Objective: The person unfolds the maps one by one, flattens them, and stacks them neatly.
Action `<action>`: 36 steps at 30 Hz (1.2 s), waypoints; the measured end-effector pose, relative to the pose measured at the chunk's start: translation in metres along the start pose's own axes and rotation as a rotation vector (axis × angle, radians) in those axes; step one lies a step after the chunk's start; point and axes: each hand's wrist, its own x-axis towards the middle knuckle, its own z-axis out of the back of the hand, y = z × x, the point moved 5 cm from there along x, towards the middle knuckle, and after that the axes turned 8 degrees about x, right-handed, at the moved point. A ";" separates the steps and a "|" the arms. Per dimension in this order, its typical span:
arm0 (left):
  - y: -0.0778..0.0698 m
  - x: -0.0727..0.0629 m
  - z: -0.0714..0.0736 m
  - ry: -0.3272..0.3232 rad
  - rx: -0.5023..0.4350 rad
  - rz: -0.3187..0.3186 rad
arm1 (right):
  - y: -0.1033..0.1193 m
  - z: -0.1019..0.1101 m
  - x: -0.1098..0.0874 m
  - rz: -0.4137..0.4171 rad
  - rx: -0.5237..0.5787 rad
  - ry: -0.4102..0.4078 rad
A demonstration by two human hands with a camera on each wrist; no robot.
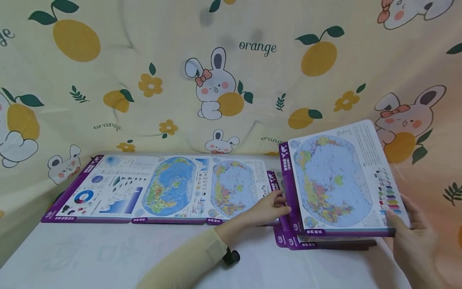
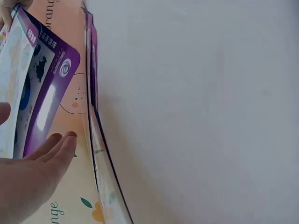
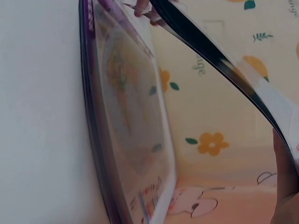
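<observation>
In the head view, my right hand grips the right edge of a raised world map sheet with a purple border, thumb on its printed face. The sheet tilts above several similar purple-edged map sheets on the table at right. My left hand is beside the raised sheet's left edge. In the left wrist view, its fingers are extended next to the purple borders; whether they touch is unclear. The right wrist view shows the held sheet edge-on as a dark edge.
A row of purple-edged panels lies at left and centre: a chart panel, a blue physical world map and a coloured political map. Behind hangs a cloth with rabbits and oranges. A white cover spreads over the table.
</observation>
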 end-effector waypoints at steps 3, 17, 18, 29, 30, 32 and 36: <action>0.000 0.003 0.002 -0.049 -0.083 0.003 | -0.002 -0.006 -0.001 -0.010 0.100 0.038; -0.010 -0.015 0.037 -0.342 -0.190 -0.101 | -0.025 -0.046 -0.017 -0.029 -0.102 0.056; -0.012 -0.017 0.041 -0.364 -0.192 -0.123 | -0.026 -0.051 -0.019 -0.013 -0.125 0.065; -0.027 -0.055 0.088 -0.417 -0.316 -0.271 | -0.037 -0.105 -0.045 0.232 -0.341 0.239; -0.029 -0.060 0.093 -0.421 -0.317 -0.287 | -0.038 -0.109 -0.048 0.250 -0.362 0.247; -0.032 -0.069 0.104 -0.431 -0.324 -0.313 | -0.039 -0.115 -0.052 0.256 -0.330 0.282; -0.035 -0.088 0.123 -0.454 -0.333 -0.326 | -0.040 -0.125 -0.059 0.228 -0.219 0.362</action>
